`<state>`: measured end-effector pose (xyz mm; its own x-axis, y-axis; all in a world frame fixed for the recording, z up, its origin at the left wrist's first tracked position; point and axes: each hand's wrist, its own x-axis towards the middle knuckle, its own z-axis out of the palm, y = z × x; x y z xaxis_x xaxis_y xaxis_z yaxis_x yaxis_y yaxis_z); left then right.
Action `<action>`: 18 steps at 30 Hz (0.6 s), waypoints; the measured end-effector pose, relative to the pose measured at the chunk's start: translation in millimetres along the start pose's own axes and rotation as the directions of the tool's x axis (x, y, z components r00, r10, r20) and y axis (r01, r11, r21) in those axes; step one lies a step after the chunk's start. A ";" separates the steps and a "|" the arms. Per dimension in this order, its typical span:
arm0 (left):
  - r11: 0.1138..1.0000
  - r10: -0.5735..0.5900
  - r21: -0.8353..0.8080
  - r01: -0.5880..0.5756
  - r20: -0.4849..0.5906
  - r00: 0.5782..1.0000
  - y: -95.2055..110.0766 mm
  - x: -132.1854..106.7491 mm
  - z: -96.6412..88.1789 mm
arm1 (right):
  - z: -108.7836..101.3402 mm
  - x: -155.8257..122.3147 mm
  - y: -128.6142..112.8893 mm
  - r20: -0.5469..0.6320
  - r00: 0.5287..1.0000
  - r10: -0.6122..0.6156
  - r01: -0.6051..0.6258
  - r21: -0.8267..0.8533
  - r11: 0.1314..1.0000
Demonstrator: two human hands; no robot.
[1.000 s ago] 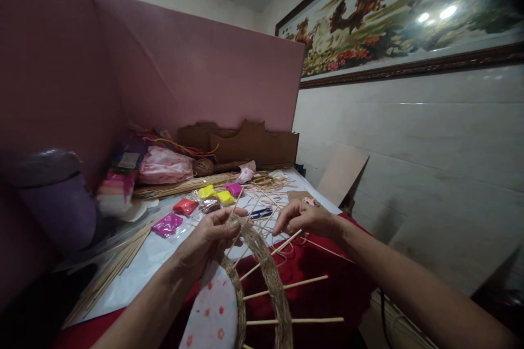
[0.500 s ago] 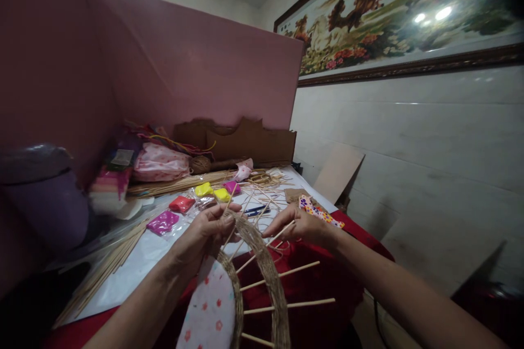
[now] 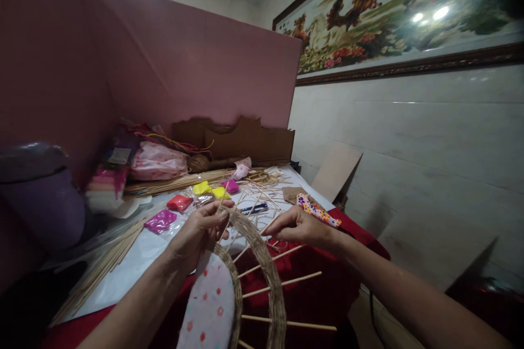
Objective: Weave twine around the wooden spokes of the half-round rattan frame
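My left hand grips the upper edge of a round woven frame, thumb in front. Thin wooden sticks fan out from its inner ring through an outer band of woven twine. The frame's centre is a white cloth disc with red flower prints, its lower part cut off by the view. My right hand is closed in a pinch just right of the outer band, by a stick. Thin loops hang below those fingers, so the pinch seems to be on twine, though the fingers partly hide it.
Loose sticks lie left on the white table. Red, yellow and magenta packets lie beyond my left hand. Blue pens, a twine ball and patterned cloth are further back. Brown cardboard stands behind.
The woven frame has turned clockwise a little, its sticks on the right now pointing lower. My left hand has shifted slightly left with it; my right hand stays beside the band.
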<state>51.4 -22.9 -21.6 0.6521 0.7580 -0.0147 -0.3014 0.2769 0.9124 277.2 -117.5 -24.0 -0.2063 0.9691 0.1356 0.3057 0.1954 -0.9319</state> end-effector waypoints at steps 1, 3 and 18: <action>1.000 0.000 0.001 0.000 -0.010 1.000 0.1 0.2 0.2 | -1.0 -0.6 -1.7 0.011 1.000 -0.011 0.011 -0.012 1.000; 1.000 0.008 0.008 -0.008 -0.028 1.000 0.2 0.5 0.5 | -2.5 -1.7 -5.1 0.030 0.999 -0.032 0.033 -0.043 0.999; 0.997 0.035 0.074 -0.032 -0.052 0.998 -2.8 4.6 -1.5 | 0.8 -10.7 -25.3 0.115 0.963 -0.243 0.268 -0.497 0.825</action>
<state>54.3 -19.3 -24.9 0.6040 0.7970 -0.0036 -0.2692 0.2083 0.9403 270.9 -133.0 -2.1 -0.3804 0.8682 0.3185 0.6587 0.4961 -0.5656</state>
